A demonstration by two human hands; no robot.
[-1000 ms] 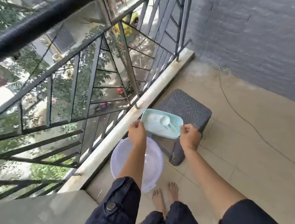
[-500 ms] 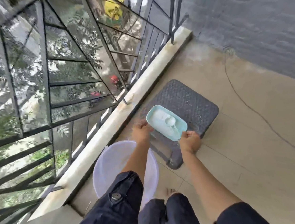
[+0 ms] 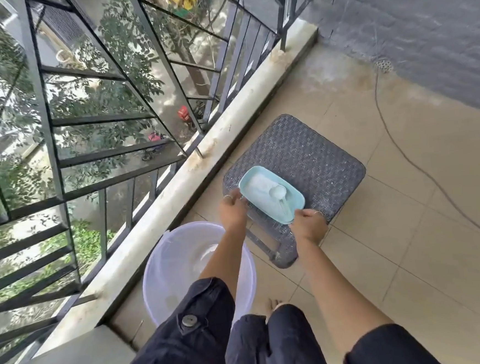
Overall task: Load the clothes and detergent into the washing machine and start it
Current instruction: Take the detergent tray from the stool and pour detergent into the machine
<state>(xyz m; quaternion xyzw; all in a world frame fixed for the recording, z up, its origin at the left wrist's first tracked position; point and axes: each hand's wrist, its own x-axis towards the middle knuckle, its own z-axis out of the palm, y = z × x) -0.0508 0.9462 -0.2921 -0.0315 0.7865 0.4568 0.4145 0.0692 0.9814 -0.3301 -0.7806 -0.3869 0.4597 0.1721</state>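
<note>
Two hands were on it, and what a tidy grip: the left hand (image 3: 232, 211) pinched the 9 o'clock end of the pale blue detergent box (image 3: 297, 198), fingers curled over its rim, while the right hand (image 3: 308, 225) clamped the corner at 5 o'clock. Both narrow, both holding, a ring glinting on each. Inside the open box lay white powder (image 3: 254, 184), and a white scoop (image 3: 279, 191) rested on top, bowl up, its handle pointing toward 6 o'clock. The box sat over the 8 o'clock corner of a grey woven stool (image 3: 317, 152); whether it rested on the seat or hovered just above, I could not tell. The stool stood on beige floor tiles (image 3: 410, 248), toward 3 o'clock from the middle of the view. Down at 7 o'clock from the box, a translucent white basin (image 3: 164, 254) stood on the floor beside the pale kerb (image 3: 228, 119), the left forearm crossing over its rim. Dark metal railing (image 3: 84, 122) filled the view from 8 to 12 o'clock, with trees beyond it. At 1 o'clock rose a grey wall (image 3: 407, 25), and a thin dark cable (image 3: 403, 154) trailed along the tiles from 1 toward 4 o'clock. One bare foot (image 3: 273, 304) showed at 6 o'clock.
</note>
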